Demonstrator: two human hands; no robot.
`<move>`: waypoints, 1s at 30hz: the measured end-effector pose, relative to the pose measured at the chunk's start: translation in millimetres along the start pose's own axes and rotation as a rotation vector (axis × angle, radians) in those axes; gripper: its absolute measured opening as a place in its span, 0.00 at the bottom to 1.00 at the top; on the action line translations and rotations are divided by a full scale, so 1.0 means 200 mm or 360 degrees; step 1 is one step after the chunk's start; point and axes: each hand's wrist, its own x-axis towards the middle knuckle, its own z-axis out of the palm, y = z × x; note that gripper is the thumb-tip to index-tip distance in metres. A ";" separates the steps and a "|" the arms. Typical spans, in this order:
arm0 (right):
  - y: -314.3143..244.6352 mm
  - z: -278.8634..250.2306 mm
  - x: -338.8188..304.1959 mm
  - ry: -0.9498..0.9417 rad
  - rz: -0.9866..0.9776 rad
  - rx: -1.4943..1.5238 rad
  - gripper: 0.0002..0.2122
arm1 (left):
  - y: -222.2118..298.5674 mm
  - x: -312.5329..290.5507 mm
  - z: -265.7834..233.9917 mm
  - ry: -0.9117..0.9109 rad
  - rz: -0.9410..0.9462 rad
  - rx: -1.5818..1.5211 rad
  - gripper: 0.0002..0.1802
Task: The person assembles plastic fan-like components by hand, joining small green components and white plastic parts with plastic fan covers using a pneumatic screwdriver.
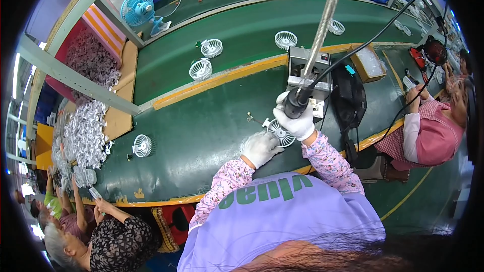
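My right hand (pixel 301 124), in a white glove, is closed around a black electric screwdriver (pixel 296 104) that hangs from a coiled metal spring (pixel 327 17). Just below it on the green table lies a round white fan cage (pixel 282 134) with a small piece jutting from its left side. Gloved as well, my left hand (pixel 260 149) grips the cage's lower left edge, its fingers bent against the rim. The right hand and screwdriver cover the cage's upper right part, so the tool's tip is hidden. A small part on a thin wire (pixel 249 117) lies left of the cage.
Beyond my hands stands a metal box-shaped device (pixel 305 64), with a black bag (pixel 349 95) to its right. Several fan cages (pixel 212 48) sit on the green belt (pixel 176 60). Small white parts (pixel 85 133) are heaped at left. Co-workers sit on both sides.
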 end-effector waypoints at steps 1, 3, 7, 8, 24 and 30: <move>-0.03 0.00 0.00 0.0080 -0.0010 0.0093 0.10 | 0.00 0.00 -0.01 0.0020 0.0000 -0.0004 0.13; -0.08 -0.03 0.03 0.0181 -0.0051 0.0150 0.12 | 0.00 0.00 -0.01 0.0037 0.0003 -0.0010 0.12; -0.18 -0.08 0.07 0.0139 -0.0100 0.0364 0.13 | 0.00 0.00 0.00 0.0029 -0.0002 0.0019 0.12; -0.15 -0.08 0.08 0.0123 -0.0142 0.0361 0.13 | 0.00 0.00 -0.01 0.0034 -0.0008 0.0021 0.11; 0.03 -0.01 0.04 0.0111 0.0153 0.0306 0.12 | 0.02 0.01 -0.04 0.0050 0.0184 0.0112 0.10; 0.06 0.00 0.04 0.0131 0.0160 0.0166 0.11 | 0.00 0.01 -0.03 0.0074 0.0211 0.0104 0.10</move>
